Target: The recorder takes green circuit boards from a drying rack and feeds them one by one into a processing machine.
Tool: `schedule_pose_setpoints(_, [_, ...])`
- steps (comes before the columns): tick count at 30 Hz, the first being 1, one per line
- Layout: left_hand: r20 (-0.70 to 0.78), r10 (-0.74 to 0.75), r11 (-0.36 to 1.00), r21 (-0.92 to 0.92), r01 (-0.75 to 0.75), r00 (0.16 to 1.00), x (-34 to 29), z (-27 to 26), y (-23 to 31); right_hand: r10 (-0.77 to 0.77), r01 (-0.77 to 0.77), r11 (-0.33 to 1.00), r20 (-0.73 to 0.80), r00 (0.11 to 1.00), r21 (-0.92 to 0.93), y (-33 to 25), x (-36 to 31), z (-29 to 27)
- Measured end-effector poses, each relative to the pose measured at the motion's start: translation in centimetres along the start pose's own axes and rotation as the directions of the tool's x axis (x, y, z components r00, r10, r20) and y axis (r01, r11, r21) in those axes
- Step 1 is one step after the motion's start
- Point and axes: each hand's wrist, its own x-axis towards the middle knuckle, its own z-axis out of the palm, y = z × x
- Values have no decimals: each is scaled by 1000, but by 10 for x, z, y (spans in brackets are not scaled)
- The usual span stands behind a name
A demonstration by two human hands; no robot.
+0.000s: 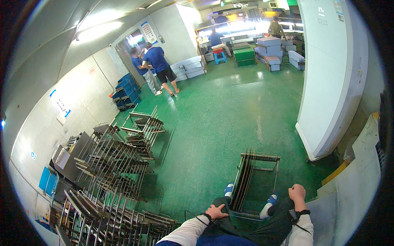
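My left hand lies on my left thigh, its fingers spread, holding nothing. My right hand is curled into a fist over my right knee; I cannot make out anything in it. Between my feet a metal rack stands on the floor. Several thin dark panels stand upright along the rack's left side, while slots show along its right part. Neither hand touches the rack or the panels.
Many metal racks crowd the left side by the wall. A tall white cabinet stands at the right. Farther off are two standing people, blue crates, stacked boxes, a green crate and people at a lit bench.
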Motion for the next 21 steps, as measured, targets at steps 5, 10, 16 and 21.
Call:
schedule_pose_setpoints(5, [3, -16, 1000, 11, 16, 1000, 0, 1, 0, 6, -6, 1000, 17, 1000, -3, -4, -2, -4])
schedule_pose_setpoints(10, [-6, -9, 1000, 15, 9, 1000, 0, 0, 1, 11, -11, 1000, 17, 1000, -17, -3, -1, -4])
schedule_pose_setpoints(16, [-13, -9, 1000, 25, 9, 1000, 1, 2, 0, -17, 17, 1000, 11, 1000, -26, -3, -2, -3])
schedule_pose_setpoints(21, [-11, -11, 1000, 17, 11, 1000, 1, 1, 0, -7, 7, 1000, -5, 1000, -12, -3, -2, -3])
